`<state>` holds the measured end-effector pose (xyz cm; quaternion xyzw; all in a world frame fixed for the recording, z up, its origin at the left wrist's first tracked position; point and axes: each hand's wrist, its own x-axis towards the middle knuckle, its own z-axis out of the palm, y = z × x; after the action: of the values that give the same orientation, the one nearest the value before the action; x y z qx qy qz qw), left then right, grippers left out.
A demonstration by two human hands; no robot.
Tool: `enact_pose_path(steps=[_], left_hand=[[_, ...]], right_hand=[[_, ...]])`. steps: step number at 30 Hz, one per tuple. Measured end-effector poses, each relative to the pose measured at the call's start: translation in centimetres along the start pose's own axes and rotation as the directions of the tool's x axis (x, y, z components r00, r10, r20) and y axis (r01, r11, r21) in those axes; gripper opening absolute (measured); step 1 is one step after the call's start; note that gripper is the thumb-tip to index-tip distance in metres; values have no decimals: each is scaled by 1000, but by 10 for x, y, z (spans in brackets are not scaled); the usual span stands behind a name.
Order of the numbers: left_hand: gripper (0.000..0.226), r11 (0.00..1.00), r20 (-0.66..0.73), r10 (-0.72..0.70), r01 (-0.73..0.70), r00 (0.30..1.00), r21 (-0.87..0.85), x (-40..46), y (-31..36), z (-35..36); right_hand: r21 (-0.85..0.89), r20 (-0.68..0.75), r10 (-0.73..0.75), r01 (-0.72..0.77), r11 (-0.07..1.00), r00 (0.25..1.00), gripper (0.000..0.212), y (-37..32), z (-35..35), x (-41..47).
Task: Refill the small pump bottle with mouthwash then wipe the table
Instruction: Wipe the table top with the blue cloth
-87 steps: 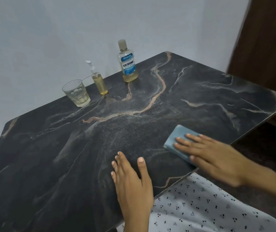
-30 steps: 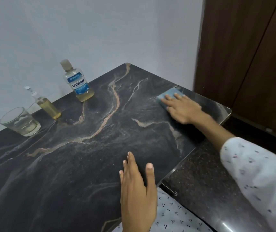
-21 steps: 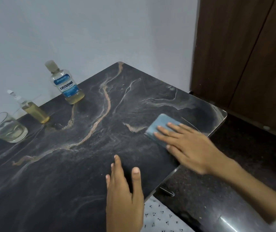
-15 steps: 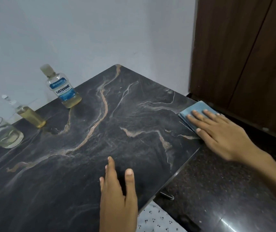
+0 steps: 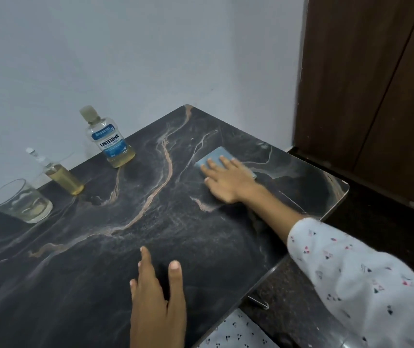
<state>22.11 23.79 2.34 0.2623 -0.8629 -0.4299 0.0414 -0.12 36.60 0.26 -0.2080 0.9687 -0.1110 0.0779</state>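
Head view, what have the hands got?

— Right hand lies flat on a folded blue cloth, fingers straight and pressing it onto the dark marbled desk, over toward the far right part of the top. Only the cloth's far corner and a sliver at its right edge show past the fingers. The arm reaches out from a white patterned sleeve.

— And the other one?

— Left hand rests palm down near the close edge of the desk, fingers straight and relaxed, gripping nothing.

— Where is the small pump bottle?

— Small pump bottle stands along the far left side by the wall, pump head fitted, its body holding yellow liquid (it looks tilted, though the wide lens bends things there). Just to its left sits a clear glass with a little pale liquid at the bottom. To its right, apart from it, the mouthwash bottle stands capped, blue label facing the camera, yellowish liquid only in its lowest part.

— Anything near the cloth?

— No, all three stand well apart from both hands. A brown wooden door fills the right side beyond the desk's corner.
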Motion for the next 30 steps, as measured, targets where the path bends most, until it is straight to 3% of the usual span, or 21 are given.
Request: enact_pose_path(steps=[6,10,15,17,20,25,30], left_hand=[[84,999,-59,-42,42,997,-9,5,-14,-17],[84,996,-90,-93,92,992,-24,10,-29,-32],[76,986,-126,-168,165,978,-38,16,-49,-48],[73,983,-150,-185,181,971,-39,17,-57,-55],[73,978,-169,-206,199,964,-57,18,-65,-64],[74,977,-191,-211,202,959,-67,16,-73,-77],[72,972,-226,-233,222,946,-76,11,-82,-89]], right_hand=[[57,-15,-394,394,917,919,50,-63,27,-88],[-16,-50,-317,317,948,947,55,-36,24,-137],[-282,-18,-103,94,955,994,94,-4,13,-115],[-310,-34,-12,1,951,999,91,4,12,-81],[-221,-17,54,-56,974,998,72,-5,13,-21],[-131,37,5,0,991,999,68,-82,25,31],[-116,81,-287,295,948,954,63,-170,50,-2]])
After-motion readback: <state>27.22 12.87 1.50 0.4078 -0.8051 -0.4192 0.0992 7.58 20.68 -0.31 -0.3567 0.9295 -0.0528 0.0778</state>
